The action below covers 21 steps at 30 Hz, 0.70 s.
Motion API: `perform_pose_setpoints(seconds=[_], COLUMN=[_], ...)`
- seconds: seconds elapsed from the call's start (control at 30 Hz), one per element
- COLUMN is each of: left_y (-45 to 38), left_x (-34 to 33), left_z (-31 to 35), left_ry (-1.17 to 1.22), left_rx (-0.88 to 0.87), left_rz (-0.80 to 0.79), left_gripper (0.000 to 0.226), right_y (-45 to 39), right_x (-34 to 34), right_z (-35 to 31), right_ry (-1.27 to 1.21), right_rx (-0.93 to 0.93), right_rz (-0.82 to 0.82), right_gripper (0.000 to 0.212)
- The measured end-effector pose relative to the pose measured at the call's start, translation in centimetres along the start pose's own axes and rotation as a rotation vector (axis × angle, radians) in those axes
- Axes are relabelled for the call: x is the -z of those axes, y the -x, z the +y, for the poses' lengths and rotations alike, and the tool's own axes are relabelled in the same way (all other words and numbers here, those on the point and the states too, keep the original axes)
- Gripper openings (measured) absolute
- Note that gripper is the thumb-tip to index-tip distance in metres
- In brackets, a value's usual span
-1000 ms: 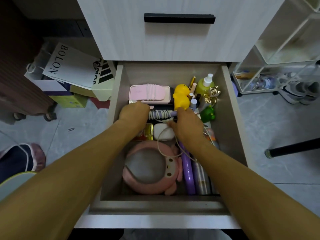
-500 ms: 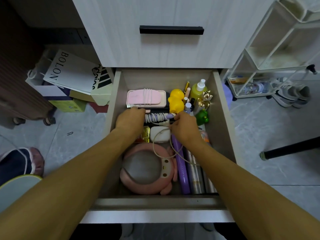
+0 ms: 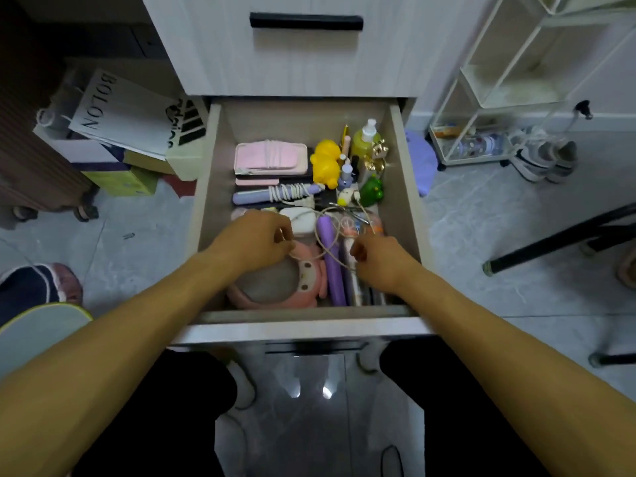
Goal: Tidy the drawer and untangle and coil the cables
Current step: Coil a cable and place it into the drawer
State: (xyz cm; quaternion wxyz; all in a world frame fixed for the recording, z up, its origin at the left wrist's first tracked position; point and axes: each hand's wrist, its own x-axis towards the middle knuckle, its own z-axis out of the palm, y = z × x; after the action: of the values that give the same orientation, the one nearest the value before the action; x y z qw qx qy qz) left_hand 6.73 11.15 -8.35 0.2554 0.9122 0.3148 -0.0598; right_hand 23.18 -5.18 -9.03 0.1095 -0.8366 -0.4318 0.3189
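Observation:
The open drawer [image 3: 402, 166] is packed with small things. A thin white cable [image 3: 325, 247] loops loosely over a purple stick [image 3: 333, 270] and a pink mirror [image 3: 275, 284] near the front. My left hand [image 3: 256, 237] pinches one part of that cable over the mirror. My right hand [image 3: 377, 258] grips another part of it on the right side. Further back a lilac device [image 3: 251, 197] lies wound with a white cord [image 3: 287, 192]. A pink case [image 3: 270, 158] bound with a cord sits at the back left.
A yellow duck [image 3: 325, 163], a green frog [image 3: 371, 191], a yellow-green bottle [image 3: 365, 139] and gold clips [image 3: 377, 154] fill the drawer's back right. Paper bags [image 3: 117, 115] stand on the left floor, a white wire rack [image 3: 499, 98] and shoes [image 3: 543, 156] on the right.
Both hands have drawn back from the lilac device toward the drawer's front, and each now holds the loose white cable. The view has pulled back and tilted down.

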Motion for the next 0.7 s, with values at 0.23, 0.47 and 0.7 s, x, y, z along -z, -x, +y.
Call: perform_pose_setpoints(seconds=[0.23,0.47,0.7], left_y=[-0.2,-0.8,1.7], left_x=[-2.2,-3.1,-1.1], left_z=[1.5,2.0,2.2], left_ry=[-0.127,-0.043,0.335], left_rx=[-0.020,-0.170,-0.149], left_rz=[-0.078,0.011,0.335], left_gripper=[0.051,0.018,0.009], right_y=[1.3,1.0,0.1], right_x=[-0.1,-0.5,-0.6], right_z=[0.0,0.7,0.9], right_ry=[0.038,0.075,0.023], right_rx=[0.082,0.129,0.147], right_rz=[0.128,0.112,0.251], right_gripper=[0.004,0.010,0.004])
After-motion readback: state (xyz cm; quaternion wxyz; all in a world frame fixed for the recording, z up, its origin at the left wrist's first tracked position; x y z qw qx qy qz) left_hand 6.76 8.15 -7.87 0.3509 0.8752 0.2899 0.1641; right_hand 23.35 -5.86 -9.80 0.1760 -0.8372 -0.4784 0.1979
